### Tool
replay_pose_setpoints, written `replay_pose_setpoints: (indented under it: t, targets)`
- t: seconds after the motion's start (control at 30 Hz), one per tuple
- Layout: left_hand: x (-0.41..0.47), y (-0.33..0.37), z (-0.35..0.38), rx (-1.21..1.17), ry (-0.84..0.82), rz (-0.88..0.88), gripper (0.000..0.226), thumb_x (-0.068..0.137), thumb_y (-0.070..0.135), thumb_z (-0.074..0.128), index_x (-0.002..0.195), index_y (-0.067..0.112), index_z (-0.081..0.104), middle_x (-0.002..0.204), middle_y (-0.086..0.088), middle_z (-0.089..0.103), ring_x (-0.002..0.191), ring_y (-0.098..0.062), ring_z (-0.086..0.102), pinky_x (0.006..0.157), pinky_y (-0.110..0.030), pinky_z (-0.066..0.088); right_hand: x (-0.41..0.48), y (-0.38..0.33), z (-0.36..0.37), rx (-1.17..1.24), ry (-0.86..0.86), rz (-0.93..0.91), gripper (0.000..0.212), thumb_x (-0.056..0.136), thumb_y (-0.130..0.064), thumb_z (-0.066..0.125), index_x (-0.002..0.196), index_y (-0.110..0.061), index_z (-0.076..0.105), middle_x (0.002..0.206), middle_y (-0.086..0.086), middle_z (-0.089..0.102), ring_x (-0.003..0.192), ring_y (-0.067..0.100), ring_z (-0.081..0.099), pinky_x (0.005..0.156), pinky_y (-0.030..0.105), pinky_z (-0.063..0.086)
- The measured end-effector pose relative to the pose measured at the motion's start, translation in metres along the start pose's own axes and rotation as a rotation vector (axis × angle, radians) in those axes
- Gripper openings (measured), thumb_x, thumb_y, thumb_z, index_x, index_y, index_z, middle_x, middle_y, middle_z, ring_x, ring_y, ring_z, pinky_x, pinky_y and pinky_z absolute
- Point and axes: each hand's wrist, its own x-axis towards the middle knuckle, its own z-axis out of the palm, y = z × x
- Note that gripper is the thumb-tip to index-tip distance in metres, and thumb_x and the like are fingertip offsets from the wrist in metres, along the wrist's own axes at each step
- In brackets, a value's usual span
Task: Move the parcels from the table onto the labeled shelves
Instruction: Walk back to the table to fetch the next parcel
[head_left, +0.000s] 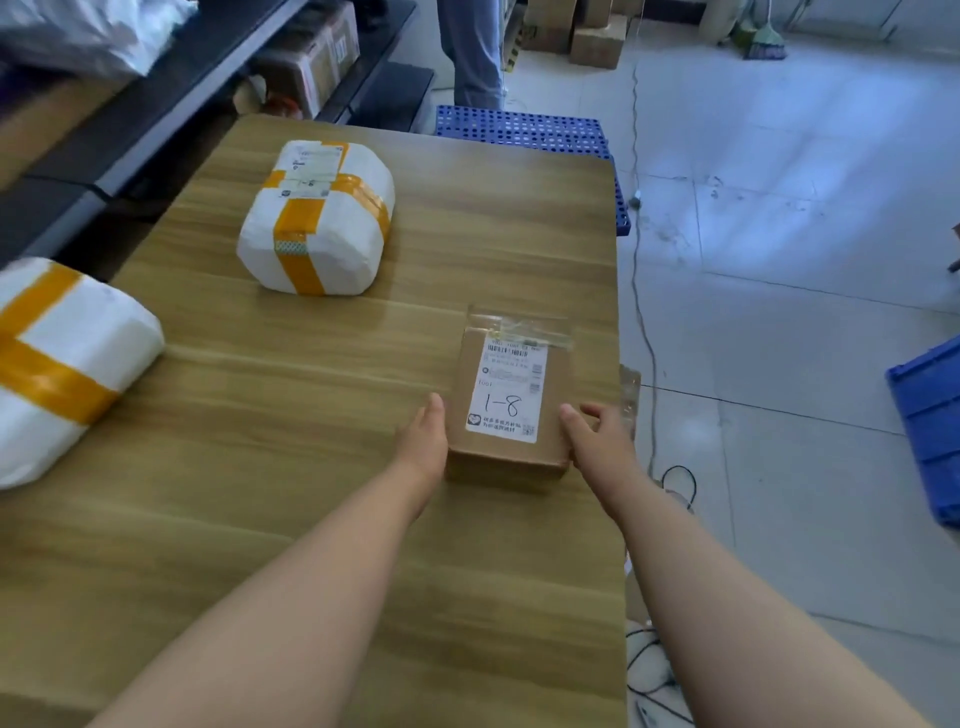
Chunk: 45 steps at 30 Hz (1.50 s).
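Resting near the right edge of the table (291, 467), about midway along it, a small brown box (511, 457) lies flat with its white label (514, 364) up, marked "1-8" by hand. The left hand (423, 441) presses against the box's left side with fingers straight. The right hand (600, 441) meets the right side, thumb on the top edge; I cannot tell whether its fingers curl round the box or just lie along it.

A white parcel crossed with yellow tape (317, 218) sits toward the far left corner, well apart from the box. A second taped white parcel (62, 364) lies at the left edge, partly out of view.

Dark shelves (156, 104) holding cartons run along the left. A blue perforated pallet (519, 130) lies past the far edge, a blue crate (930, 426) stands on the floor to the right, and cables (654, 670) trail beside the table.
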Motion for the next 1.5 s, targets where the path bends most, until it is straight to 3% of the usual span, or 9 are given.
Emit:
replay_pose_setpoints:
  t: [0.17,0.27,0.5,0.67,0.97,1.07,1.17,1.33,1.5]
  targets:
    - [-0.061,-0.014,-0.028,0.032,-0.109,-0.050,0.049,0.101,0.049,0.024,0.135,0.025,0.049,0.133,0.011,0.047,0.127,-0.014,0.043,0.109,-0.028,0.028,-0.034,0.019,0.029,0.116,-0.236,0.149,0.074,0.088,-0.053,0.055,0.149,-0.024,0.025,0.138,0.002,0.050,0.118,0.023,0.053,0.104,0.046,0.042]
    - [-0.085,-0.028,-0.036,-0.061,-0.162,-0.079,0.048,0.103,0.046,0.024,0.143,0.026,0.040,0.143,0.009,0.045,0.134,-0.014,0.039,0.114,-0.035,0.027,-0.055,0.021,0.043,0.149,-0.327,0.157,0.071,0.090,-0.042,0.059,0.150,-0.028,0.023,0.134,-0.002,0.054,0.110,0.020,0.057,0.091,0.040,0.047]
    - [-0.132,-0.032,-0.085,-0.156,0.057,0.109,0.073,0.067,0.082,0.038,0.133,0.052,0.045,0.145,0.009,0.042,0.135,-0.013,0.036,0.116,-0.042,0.025,-0.104,-0.006,0.061,0.199,-0.415,-0.001,0.060,0.090,-0.037,0.059,0.144,-0.027,0.036,0.126,-0.006,0.059,0.103,0.014,0.061,0.078,0.034,0.050]
    - [-0.188,-0.016,-0.136,-0.165,0.235,0.276,0.067,0.080,0.069,0.039,0.142,0.042,0.038,0.138,-0.001,0.035,0.111,-0.009,0.037,0.098,-0.025,0.025,-0.163,-0.049,0.086,0.184,-0.451,-0.185,0.099,0.060,-0.060,0.066,0.144,-0.026,0.028,0.125,-0.005,0.058,0.110,0.017,0.059,0.101,0.048,0.045]
    - [-0.333,-0.069,-0.280,-0.362,0.448,0.474,0.053,0.082,0.074,0.043,0.128,0.049,0.050,0.121,0.031,0.059,0.114,0.011,0.051,0.095,-0.017,0.038,-0.320,-0.105,0.165,0.050,-0.732,-0.610,0.082,0.064,-0.066,0.060,0.140,-0.043,0.039,0.131,-0.018,0.056,0.117,0.004,0.055,0.102,0.037,0.044]
    - [-0.392,-0.110,-0.326,-0.354,0.573,0.462,0.046,0.083,0.067,0.038,0.126,0.055,0.047,0.114,0.040,0.057,0.106,0.024,0.047,0.086,-0.006,0.037,-0.386,-0.104,0.213,0.012,-0.845,-0.689,0.082,0.069,-0.064,0.057,0.144,-0.046,0.031,0.137,-0.022,0.049,0.118,-0.004,0.048,0.095,0.021,0.040]
    - [-0.447,-0.158,-0.367,-0.312,0.721,0.418,0.063,0.077,0.083,0.029,0.134,0.058,0.037,0.126,0.031,0.052,0.119,0.006,0.046,0.100,-0.024,0.039,-0.455,-0.088,0.265,-0.015,-0.978,-0.739,0.086,0.069,-0.065,0.058,0.146,-0.046,0.027,0.138,-0.023,0.048,0.123,-0.003,0.046,0.103,0.025,0.037]
    - [-0.538,-0.236,-0.417,-0.316,0.970,0.377,0.053,0.080,0.066,0.028,0.132,0.058,0.032,0.121,0.043,0.044,0.111,0.030,0.034,0.075,0.010,0.028,-0.558,-0.055,0.345,-0.097,-1.202,-0.783,0.084,0.070,-0.065,0.059,0.145,-0.045,0.027,0.128,-0.029,0.054,0.114,-0.011,0.050,0.102,0.025,0.041]
    - [-0.604,-0.305,-0.443,-0.453,1.190,0.260,0.048,0.076,0.065,0.034,0.124,0.060,0.029,0.119,0.039,0.047,0.100,0.031,0.042,0.074,0.005,0.035,-0.641,-0.027,0.407,-0.217,-1.418,-0.773,0.060,0.088,-0.042,0.060,0.138,-0.041,0.027,0.116,-0.029,0.052,0.100,-0.018,0.052,0.075,0.010,0.044]
